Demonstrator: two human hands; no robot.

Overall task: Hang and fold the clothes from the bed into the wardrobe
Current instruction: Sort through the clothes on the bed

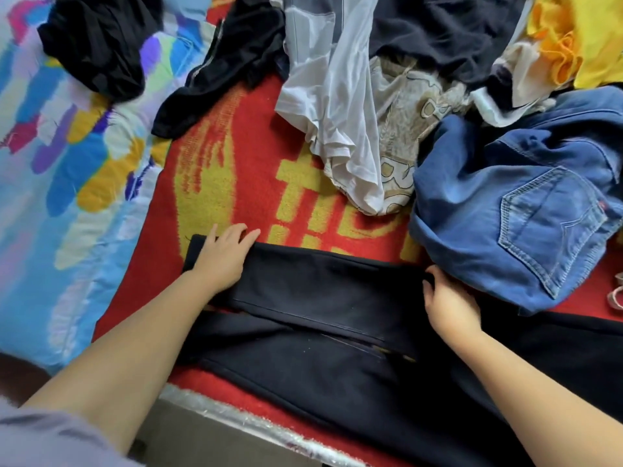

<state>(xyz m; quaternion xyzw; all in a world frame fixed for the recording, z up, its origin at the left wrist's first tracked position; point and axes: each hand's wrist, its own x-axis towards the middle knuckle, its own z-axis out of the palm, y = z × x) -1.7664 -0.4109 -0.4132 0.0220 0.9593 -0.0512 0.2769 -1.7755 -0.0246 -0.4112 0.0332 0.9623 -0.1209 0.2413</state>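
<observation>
Dark trousers (320, 291) lie folded on the bed (256, 129); my left hand (222, 254) presses flat, my right hand (445, 301) pinches the fold. The blue jeans (512, 210) touching it could snag and undo the crease.

Two bare forearms reached in from the lower edge of the view, one on each side of the dark trousers (313, 291). The left hand (222, 257) and the right hand (448, 305) wore no rings, watch or bracelets that could be seen, and the nails looked short and unpainted. Both arms were uncovered from wrist to elbow. Below and to the left of the trousers, at the corner of the view, a loose sleeve (50, 439) of soft grey-lilac cloth covered the left upper arm, its edge blurred. No sleeve showed on the right arm.
</observation>
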